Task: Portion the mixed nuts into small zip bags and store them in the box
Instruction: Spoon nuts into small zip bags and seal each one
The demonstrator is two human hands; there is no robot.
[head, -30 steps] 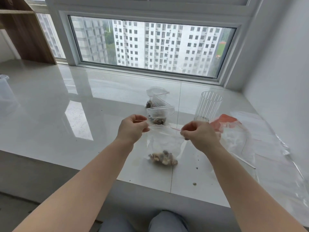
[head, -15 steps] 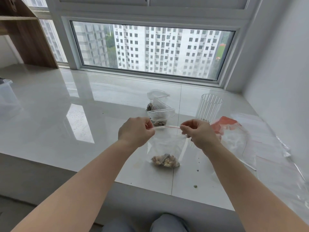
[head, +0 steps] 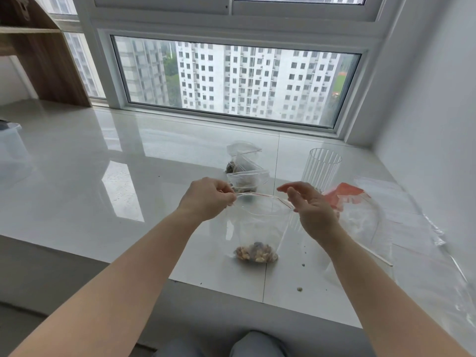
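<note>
Right hand [head: 313, 210] released from the bag rim since 0.5 s ago, fingers now spread and relaxed, still touching the rim's right end. Zip bag [head: 257, 228] held up over the counter [head: 77, 176] front edge, top left corner pinched by left hand [head: 206, 199]; mouth open, mixed nuts [head: 255, 252] at the bottom. Crumbs [head: 299, 289] seen nearby. Behind: 2 filled bags [head: 244, 171], ribbed clear cup [head: 320, 168] to the right. Clear box [head: 10, 148] at far left edge.
</note>
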